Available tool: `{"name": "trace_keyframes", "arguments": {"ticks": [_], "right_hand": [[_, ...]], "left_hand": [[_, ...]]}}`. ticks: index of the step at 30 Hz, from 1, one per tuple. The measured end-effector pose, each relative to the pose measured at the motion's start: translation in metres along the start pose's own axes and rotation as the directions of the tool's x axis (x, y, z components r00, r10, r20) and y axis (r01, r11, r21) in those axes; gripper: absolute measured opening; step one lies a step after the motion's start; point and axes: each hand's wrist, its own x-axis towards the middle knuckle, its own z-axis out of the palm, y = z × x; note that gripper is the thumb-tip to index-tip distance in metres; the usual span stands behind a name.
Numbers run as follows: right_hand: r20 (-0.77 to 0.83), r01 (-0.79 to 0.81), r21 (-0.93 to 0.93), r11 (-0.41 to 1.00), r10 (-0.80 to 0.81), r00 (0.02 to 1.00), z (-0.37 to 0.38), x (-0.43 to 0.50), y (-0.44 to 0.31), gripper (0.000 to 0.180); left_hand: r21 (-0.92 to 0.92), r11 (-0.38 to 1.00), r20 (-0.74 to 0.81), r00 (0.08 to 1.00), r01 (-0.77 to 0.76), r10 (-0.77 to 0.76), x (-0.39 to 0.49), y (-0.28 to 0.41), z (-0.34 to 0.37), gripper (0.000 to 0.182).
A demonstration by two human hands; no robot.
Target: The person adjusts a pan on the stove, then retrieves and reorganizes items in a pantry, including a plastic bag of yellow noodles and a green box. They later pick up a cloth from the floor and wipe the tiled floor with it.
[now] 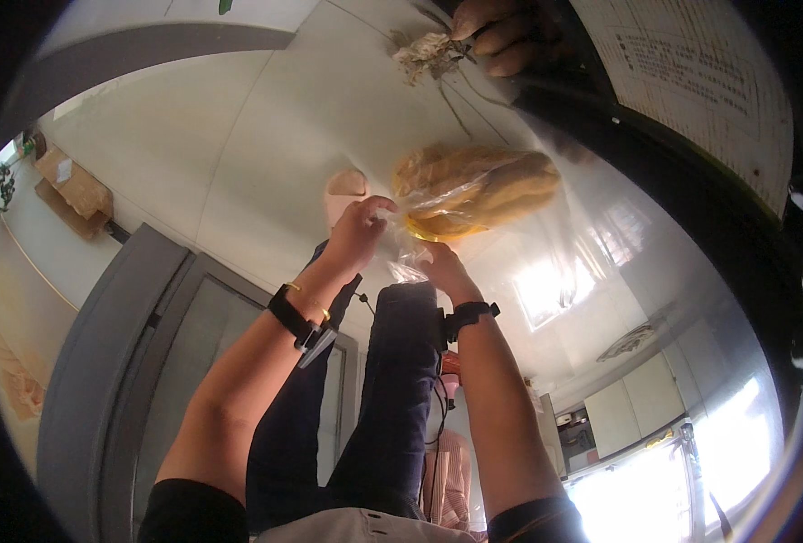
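A clear plastic bag (pixel 479 186) with long yellowish-brown pieces inside lies on the pale tiled floor beyond my hands. My left hand (pixel 363 227) pinches the gathered clear plastic at the bag's near end, its thumb and index finger close together. On the other side of that crumpled plastic, my right hand (pixel 442 265) grips the bag close to a yellow edge; its fingertips are partly hidden by the plastic. What the pieces in the bag are, I cannot tell.
A pink slipper (pixel 344 193) is just past my left hand. Brownish tubers (pixel 503 41) and a dried plant bundle (pixel 428 54) lie at the top. A dark-framed printed board (pixel 700 81) is at upper right, a grey door frame (pixel 137 339) at left, a cardboard box (pixel 75 183) farther off.
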Motion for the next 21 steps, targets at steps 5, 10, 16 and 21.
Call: {"name": "trace_keyframes", "arguments": {"ticks": [5,10,16,21], "right_hand": [[-0.132,-0.062,0.174,0.983,0.085,0.988,0.01,0.004,0.002,0.055],[-0.177,-0.053,0.377,0.925,0.128,0.976,0.037,0.03,0.013,0.044],[-0.18,0.165,0.984,0.073,0.425,0.887,0.085,0.072,0.013,0.031],[0.064,0.1,0.918,-0.384,0.393,0.917,0.086,0.085,-0.007,0.029]], "left_hand": [[0.11,0.994,0.067,0.998,-0.021,0.014,0.013,-0.014,-0.005,0.022],[0.292,0.946,0.037,0.99,-0.144,0.139,0.01,-0.027,0.008,0.027],[0.378,0.918,0.096,0.991,-0.121,0.091,-0.002,-0.046,0.021,0.049],[0.319,0.947,0.086,0.996,-0.023,-0.005,-0.005,-0.06,0.027,0.053]]}}
